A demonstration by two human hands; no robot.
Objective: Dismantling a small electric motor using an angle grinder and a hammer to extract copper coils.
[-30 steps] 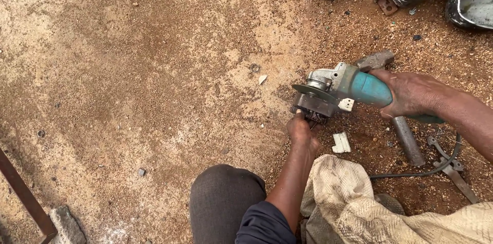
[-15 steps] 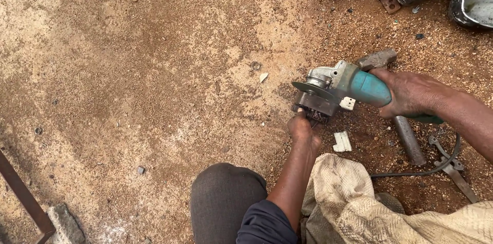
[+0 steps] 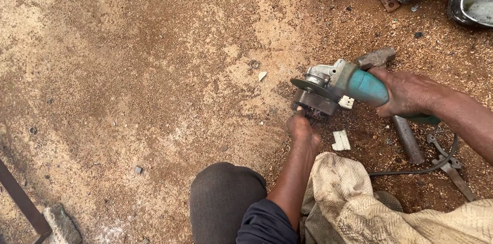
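Outdoors, a teal angle grinder (image 3: 341, 86) is gripped by the right hand (image 3: 405, 92) while a small metal piece (image 3: 314, 108) (partly hidden) is pinched by the left hand (image 3: 303, 128) on gravel.

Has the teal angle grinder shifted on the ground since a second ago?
No. The teal angle grinder sits the same way relative to the white scrap and hammer head; only tiny camera wobble.

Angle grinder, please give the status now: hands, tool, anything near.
Right hand grips teal angle grinder. Left hand pinches small dark piece under the disc. Hammer and cable lie close by.
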